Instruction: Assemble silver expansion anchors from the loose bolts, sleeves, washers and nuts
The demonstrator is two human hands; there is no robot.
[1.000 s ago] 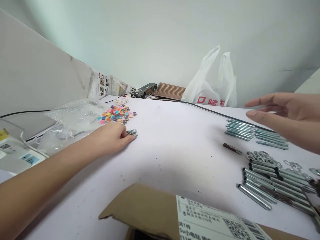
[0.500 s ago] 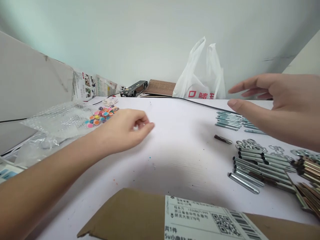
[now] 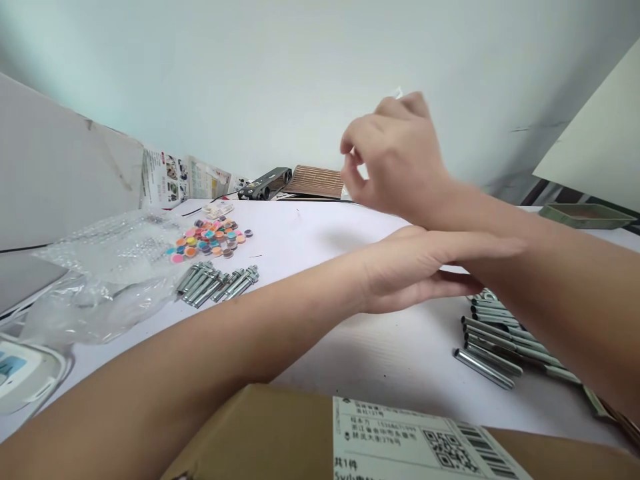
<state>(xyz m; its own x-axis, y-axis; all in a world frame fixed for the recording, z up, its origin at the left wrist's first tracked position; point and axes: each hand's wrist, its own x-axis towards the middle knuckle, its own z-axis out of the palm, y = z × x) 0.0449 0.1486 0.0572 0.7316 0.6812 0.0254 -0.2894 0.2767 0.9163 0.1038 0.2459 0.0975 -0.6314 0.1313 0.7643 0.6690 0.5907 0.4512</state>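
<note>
My left hand [image 3: 425, 267] reaches across to the right with its fingers stretched out, open, overlapping my right forearm in the view. Close to its fingertips lie metal tubes [image 3: 484, 369] and a few washers [image 3: 484, 294], partly covered by the arms. My right hand [image 3: 395, 157] is raised above the far side of the table, in front of the white plastic bag [image 3: 399, 92], with its fingers curled in. Whatever it holds, if anything, is hidden. On the left, a group of assembled expansion bolts [image 3: 215, 283] lies beyond my left forearm.
Small coloured discs [image 3: 213, 237] are heaped at the left beside bubble wrap [image 3: 115, 243]. A cardboard box [image 3: 280, 427] with a shipping label stands at the near edge. A green tray [image 3: 587, 215] is at the far right, and a black device [image 3: 267, 184] sits at the back.
My left hand has swung right, uncovering the bolts. My right hand has moved left and up, its fingers now curled, and its arm hides much of the metal parts.
</note>
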